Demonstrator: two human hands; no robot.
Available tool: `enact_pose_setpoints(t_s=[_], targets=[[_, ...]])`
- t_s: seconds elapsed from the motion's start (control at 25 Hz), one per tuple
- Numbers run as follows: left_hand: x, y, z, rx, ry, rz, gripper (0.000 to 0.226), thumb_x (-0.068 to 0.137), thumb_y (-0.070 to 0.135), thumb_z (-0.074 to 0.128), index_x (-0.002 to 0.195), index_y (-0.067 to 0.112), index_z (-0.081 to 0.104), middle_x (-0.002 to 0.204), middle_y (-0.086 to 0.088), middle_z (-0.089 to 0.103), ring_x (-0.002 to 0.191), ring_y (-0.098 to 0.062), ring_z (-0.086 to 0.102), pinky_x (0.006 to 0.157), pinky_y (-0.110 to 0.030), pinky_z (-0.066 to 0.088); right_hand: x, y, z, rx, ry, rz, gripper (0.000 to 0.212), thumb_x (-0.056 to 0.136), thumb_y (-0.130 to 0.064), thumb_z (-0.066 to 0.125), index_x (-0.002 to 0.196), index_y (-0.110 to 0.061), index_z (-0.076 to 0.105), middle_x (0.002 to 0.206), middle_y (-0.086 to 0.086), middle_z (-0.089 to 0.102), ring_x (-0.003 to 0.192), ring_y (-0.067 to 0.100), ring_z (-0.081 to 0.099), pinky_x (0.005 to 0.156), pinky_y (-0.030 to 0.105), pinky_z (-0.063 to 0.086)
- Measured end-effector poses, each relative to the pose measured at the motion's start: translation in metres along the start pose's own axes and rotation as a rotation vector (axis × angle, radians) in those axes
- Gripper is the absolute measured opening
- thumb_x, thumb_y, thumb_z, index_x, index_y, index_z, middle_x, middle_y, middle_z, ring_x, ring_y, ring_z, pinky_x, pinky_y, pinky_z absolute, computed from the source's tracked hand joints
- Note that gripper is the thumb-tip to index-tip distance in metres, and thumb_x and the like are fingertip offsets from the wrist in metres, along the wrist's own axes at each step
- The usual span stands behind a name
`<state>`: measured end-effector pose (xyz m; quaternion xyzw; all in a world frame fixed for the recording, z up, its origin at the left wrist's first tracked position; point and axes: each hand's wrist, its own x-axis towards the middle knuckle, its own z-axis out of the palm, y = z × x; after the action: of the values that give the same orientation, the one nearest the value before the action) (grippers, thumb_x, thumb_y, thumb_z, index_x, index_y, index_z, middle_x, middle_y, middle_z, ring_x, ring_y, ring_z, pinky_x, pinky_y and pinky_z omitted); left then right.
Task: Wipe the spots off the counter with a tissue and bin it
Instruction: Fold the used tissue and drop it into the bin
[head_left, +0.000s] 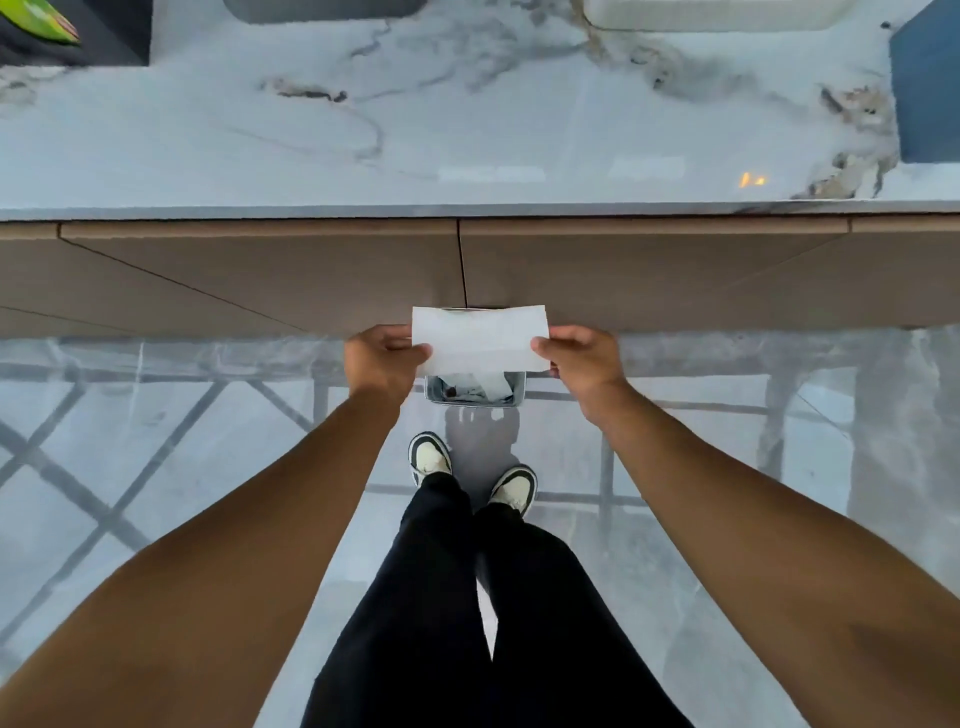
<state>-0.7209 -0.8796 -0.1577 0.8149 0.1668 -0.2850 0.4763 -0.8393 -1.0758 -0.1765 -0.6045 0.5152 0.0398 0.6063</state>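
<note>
A white tissue (480, 338) is stretched flat between my two hands, below the counter's front edge. My left hand (382, 361) pinches its left end and my right hand (576, 358) pinches its right end. Directly under the tissue stands a small metal bin (475, 397) on the floor, with crumpled paper inside; the tissue hides most of its opening. The marble counter (467, 145) fills the top of the view, white with grey veins and brownish marks near its right end.
Brown cabinet fronts (260, 270) run under the counter. A blue box (927, 83) sits at the counter's right end, a dark object with a green item (36, 23) at the far left. My feet (472, 478) stand on the glossy floor just behind the bin.
</note>
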Motion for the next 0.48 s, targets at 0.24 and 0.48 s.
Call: enact_pose_setpoints(t_s=[0.24,0.48], targets=[[0.071,-0.069,0.026,-0.054,-0.136,-0.156,0.021,0.073,-0.006,0.079,0.072,0.014,0.075,0.083,-0.01,0.076,0.083,-0.033,0.074,0.075,-0.038,0.062,0.065,0.064,0.028,-0.066,0.02,0.053,0.006,0.081,-0.02,0.076,0.075,-0.02,0.073,0.056,-0.003,0.062,0.045,0.008,0.054,0.053,0.021,0.055],[0.143,-0.128,0.054,0.171,-0.206,-0.161,0.012,0.075,-0.001,0.078,0.076,0.011,0.076,0.073,-0.008,0.074,0.07,-0.03,0.074,0.069,-0.036,0.063,0.128,0.128,0.061,-0.262,0.063,0.072,0.008,0.081,-0.027,0.073,0.08,-0.02,0.076,0.061,-0.007,0.065,0.058,0.01,0.059,0.063,0.025,0.054]])
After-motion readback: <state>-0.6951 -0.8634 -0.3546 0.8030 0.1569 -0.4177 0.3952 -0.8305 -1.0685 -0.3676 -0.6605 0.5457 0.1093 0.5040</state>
